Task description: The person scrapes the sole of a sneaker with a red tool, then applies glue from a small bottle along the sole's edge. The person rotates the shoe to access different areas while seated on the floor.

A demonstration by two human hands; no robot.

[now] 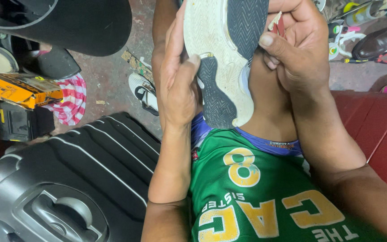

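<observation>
We see a sports shoe with a white and dark grey rubber sole (222, 54) held up over the person's lap, sole facing us. The left hand (178, 83) is wrapped around one side of the shoe, thumb pressed on the sole. The right hand (298, 49) is closed on the other edge and also pinches a small red and white thing (277, 23); we cannot tell what it is. We think the shoe is light, with a bendy, grippy sole, so the sides are good places to hold it. Below is a green jersey with yellow marks (256, 192). Further out we see a black hard suitcase (63, 179), an orange box (16, 89), a red and white cloth (73, 101) and a brown leather shoe (379, 40) on the floor.
</observation>
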